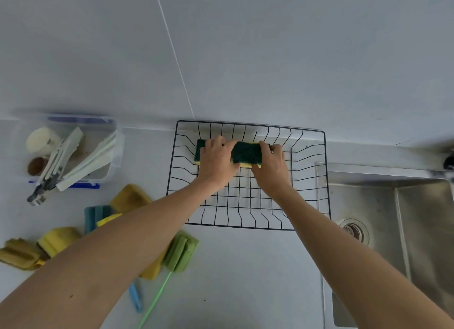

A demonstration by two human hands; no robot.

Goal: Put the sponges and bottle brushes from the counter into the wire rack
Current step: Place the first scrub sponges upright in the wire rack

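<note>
A black wire rack (248, 226) stands on the counter against the wall. Inside it, near its back, a dark green and yellow sponge (247, 153) is held by both hands: my left hand (216, 160) grips its left part, my right hand (270, 166) its right end. It may be two sponges side by side; I cannot tell. On the counter to the left lie several yellow sponges (57, 239), a mustard one (130, 198), a teal ribbed sponge (94, 214), a green bottle brush (181, 251) with a green handle and a blue handle (135, 296).
A clear plastic box (111, 156) with white tongs, a cup and a brown scrubber sits at the back left. A steel sink (393, 230) with a drain lies right of the rack. A dark tap part shows at the right edge.
</note>
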